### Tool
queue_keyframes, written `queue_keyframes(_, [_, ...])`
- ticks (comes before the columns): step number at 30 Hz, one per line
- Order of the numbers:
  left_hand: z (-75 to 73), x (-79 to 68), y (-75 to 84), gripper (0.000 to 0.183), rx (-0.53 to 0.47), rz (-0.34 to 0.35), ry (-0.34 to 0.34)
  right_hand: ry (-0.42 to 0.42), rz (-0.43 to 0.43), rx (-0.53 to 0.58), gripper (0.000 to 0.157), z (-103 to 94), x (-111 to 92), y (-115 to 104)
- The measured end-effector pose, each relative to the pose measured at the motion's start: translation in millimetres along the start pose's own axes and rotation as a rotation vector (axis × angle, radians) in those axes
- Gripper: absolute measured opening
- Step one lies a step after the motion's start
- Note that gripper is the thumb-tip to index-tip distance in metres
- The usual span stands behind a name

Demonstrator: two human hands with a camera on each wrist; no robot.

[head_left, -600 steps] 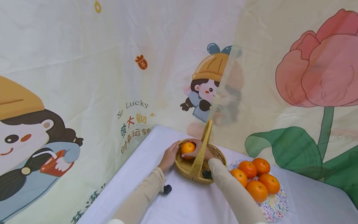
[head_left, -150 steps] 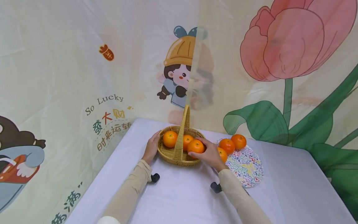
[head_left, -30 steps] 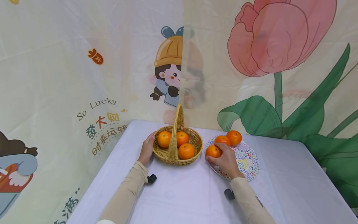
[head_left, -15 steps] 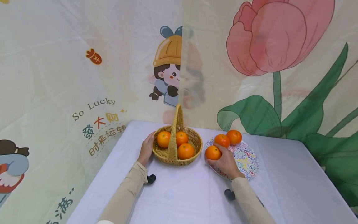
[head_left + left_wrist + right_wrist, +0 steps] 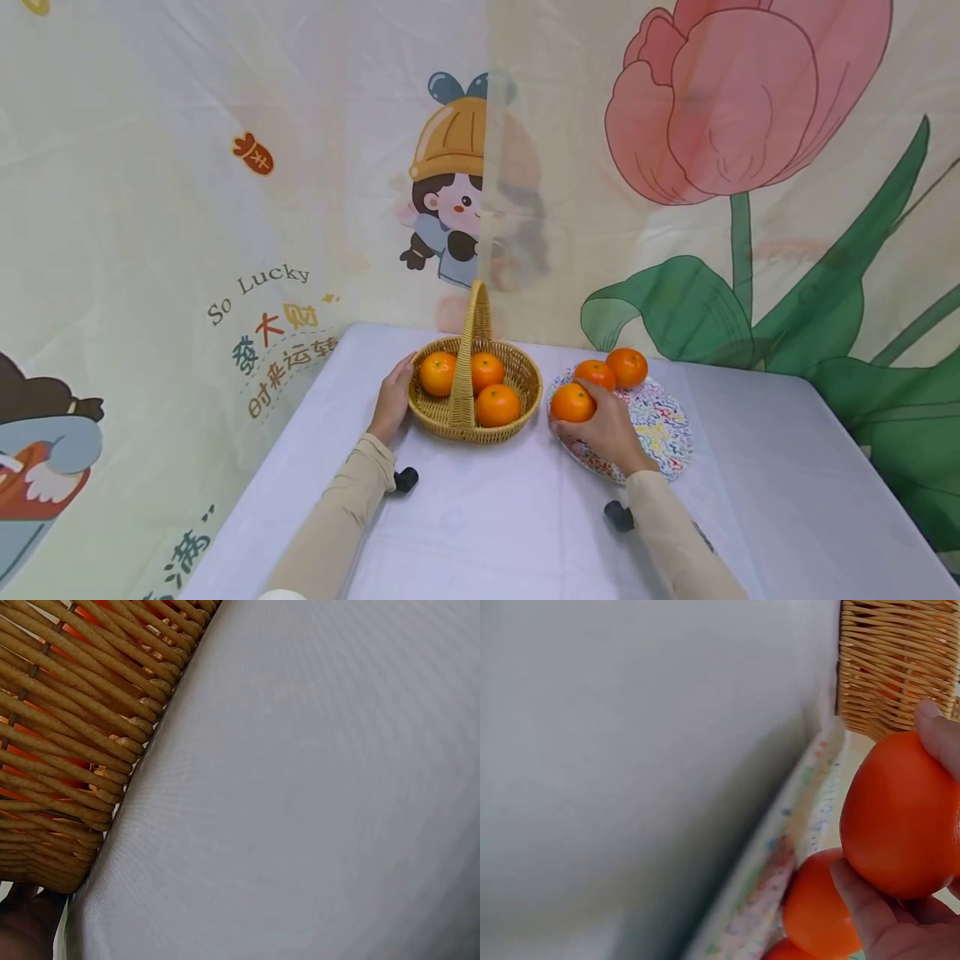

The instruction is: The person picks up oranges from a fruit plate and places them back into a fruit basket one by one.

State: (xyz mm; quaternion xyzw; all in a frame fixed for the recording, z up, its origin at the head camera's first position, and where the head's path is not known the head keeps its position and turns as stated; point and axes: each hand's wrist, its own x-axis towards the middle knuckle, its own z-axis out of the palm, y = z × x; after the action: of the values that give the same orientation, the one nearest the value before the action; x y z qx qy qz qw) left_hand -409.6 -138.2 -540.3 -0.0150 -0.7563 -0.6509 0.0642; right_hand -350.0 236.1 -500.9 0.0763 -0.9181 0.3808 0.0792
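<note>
Right hand (image 5: 609,429): fingers and thumb curved round one orange (image 5: 572,403), parted only by the fruit's width; grip on opposite sides seen in right wrist view. Left hand (image 5: 392,402): fingers extended, laid against outer left side of wicker basket (image 5: 487,434); thumb position cannot be told.

Held orange located over left part of patterned plate (image 5: 667,433), right of basket; whether it touches the plate cannot be told. Near-round, slightly flattened, so no marked long axis. Skin smooth, glossy, deep orange.

Basket upright on worktop (image 5: 487,533); oval, long axis roughly left to right, handle (image 5: 462,400) arching across it near to far. Weave tan-yellow. Contents: three oranges, one left of handle (image 5: 438,374), two to its right. Two further oranges (image 5: 595,377) at far side of plate, side by side. Plate round, white, multicoloured squiggles.
</note>
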Motion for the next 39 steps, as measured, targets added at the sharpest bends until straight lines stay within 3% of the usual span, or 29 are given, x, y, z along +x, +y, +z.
queue_keyframes(20, [-1.9, -1.0, -1.6, 0.047, -0.027, 0.004, 0.024, -0.002, -0.13, -0.008, 0.082, -1.9, 30.6, -45.7])
queue_keyframes(31, [-2.0, 3.1, -4.4, 0.047, -0.034, 0.023, 0.011, -0.126, -0.203, 0.063, 0.079, 30.7, 51.2, -98.0])
queue_keyframes(39, [-0.8, 1.8, -1.2, 0.045, -0.034, 0.016, 0.018, -0.161, -0.264, 0.056, 0.08, 52.5, 58.8, -123.4])
